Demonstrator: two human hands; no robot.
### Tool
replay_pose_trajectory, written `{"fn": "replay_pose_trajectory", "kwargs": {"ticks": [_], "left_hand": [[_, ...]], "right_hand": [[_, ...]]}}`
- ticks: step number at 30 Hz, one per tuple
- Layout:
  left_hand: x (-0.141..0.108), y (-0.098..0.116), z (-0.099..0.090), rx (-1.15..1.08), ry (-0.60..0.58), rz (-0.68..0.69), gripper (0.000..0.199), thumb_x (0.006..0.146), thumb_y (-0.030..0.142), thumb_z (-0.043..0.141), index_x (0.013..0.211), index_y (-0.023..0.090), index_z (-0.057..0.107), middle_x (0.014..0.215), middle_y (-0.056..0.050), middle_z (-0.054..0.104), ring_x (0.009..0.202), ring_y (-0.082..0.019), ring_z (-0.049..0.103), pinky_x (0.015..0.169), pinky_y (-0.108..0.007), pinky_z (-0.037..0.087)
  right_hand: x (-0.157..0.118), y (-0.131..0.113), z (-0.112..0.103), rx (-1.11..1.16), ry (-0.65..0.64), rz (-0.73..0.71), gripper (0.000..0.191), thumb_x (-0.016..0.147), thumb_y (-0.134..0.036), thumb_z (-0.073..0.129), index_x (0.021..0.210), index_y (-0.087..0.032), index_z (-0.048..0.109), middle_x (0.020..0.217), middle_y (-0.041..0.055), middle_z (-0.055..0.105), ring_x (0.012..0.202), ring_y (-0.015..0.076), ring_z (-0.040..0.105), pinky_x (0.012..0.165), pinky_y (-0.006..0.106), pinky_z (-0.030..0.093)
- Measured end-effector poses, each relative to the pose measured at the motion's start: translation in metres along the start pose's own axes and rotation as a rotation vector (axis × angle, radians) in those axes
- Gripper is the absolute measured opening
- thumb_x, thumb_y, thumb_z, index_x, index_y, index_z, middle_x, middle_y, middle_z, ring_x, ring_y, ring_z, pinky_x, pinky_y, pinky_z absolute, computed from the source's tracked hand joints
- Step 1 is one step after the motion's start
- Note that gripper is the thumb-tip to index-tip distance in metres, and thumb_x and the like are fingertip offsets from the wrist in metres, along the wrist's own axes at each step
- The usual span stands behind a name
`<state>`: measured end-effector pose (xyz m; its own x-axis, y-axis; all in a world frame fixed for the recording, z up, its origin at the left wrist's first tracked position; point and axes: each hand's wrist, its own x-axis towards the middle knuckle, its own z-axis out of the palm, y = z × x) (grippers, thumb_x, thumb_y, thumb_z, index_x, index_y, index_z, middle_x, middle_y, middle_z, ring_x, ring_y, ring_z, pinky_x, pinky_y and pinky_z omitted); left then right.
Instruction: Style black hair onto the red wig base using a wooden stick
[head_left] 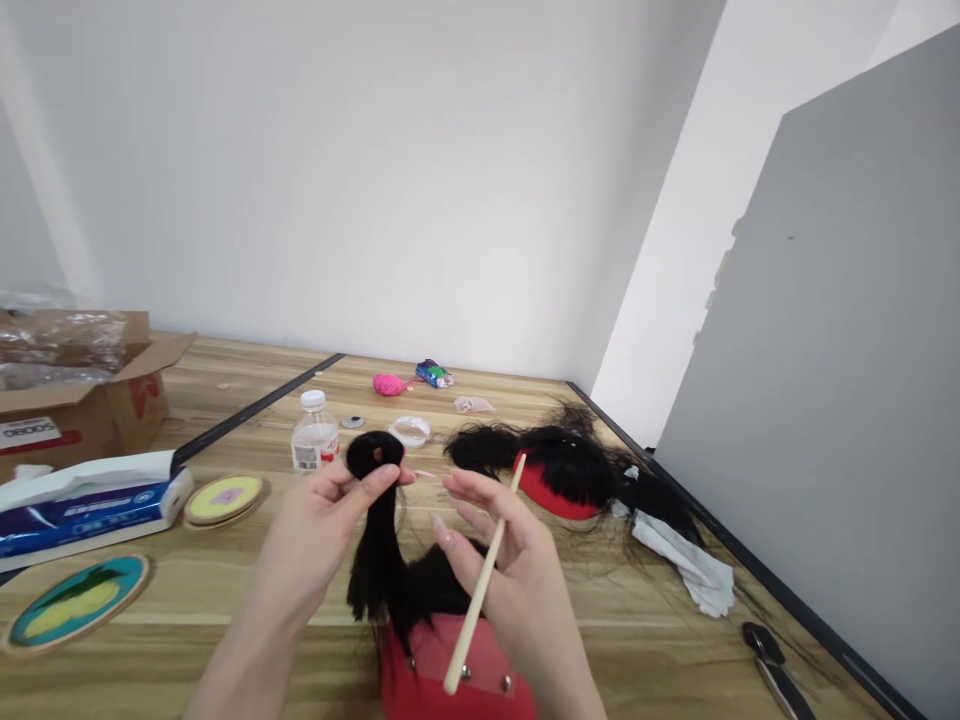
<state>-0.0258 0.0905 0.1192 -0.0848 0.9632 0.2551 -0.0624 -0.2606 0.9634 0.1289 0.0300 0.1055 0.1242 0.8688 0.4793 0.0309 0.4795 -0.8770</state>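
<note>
Centrally, the black hair loop [366, 450] stands raised, pinched by the left hand [307, 530] at its 7 o'clock side. Its tail hangs toward 6 o'clock, meeting more hair above the red form [412, 690]. The right hand [517, 570], apart at 4 o'clock, has fingers spread and retains the wooden stick [480, 590] (exact grip partly hidden), its axis running 1 to 7 o'clock. The left is nearer. Farther out, the bottle [313, 438] lies between 9 and 10 o'clock.
</note>
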Motion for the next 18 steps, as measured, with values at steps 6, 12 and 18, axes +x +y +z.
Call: {"fn": "replay_pose_trajectory", "kwargs": {"ticks": [6,12,18], "left_hand": [[-0.005,-0.002,0.007,-0.001,-0.097,-0.016,0.033,0.060,0.049,0.079,0.077,0.020,0.077,0.087,-0.008,0.077,0.095,-0.029,0.067,0.093,-0.040,0.050],[0.006,-0.003,-0.011,0.030,0.164,0.037,0.034,0.059,0.048,0.078,0.082,0.023,0.076,0.096,-0.004,0.076,0.106,-0.028,0.064,0.101,-0.039,0.045],[0.002,0.000,-0.004,0.207,0.184,0.038,0.033,0.061,0.049,0.074,0.079,0.021,0.077,0.089,-0.005,0.077,0.098,-0.029,0.067,0.089,-0.035,0.052]], "right_hand": [[0.004,-0.001,-0.025,0.195,-0.185,0.236,0.056,0.069,-0.021,0.077,0.121,-0.020,0.057,0.123,0.0118,0.065,0.117,0.0262,0.061,0.103,0.046,0.047],[0.009,0.006,-0.072,-0.089,0.044,0.235,0.046,0.071,-0.029,0.076,0.115,-0.019,0.064,0.121,0.0128,0.066,0.117,0.0284,0.060,0.107,0.049,0.042],[0.008,-0.008,-0.077,0.009,0.311,0.173,0.034,0.072,-0.034,0.077,0.101,-0.017,0.070,0.107,0.0127,0.073,0.111,0.0288,0.064,0.100,0.043,0.049]]}}
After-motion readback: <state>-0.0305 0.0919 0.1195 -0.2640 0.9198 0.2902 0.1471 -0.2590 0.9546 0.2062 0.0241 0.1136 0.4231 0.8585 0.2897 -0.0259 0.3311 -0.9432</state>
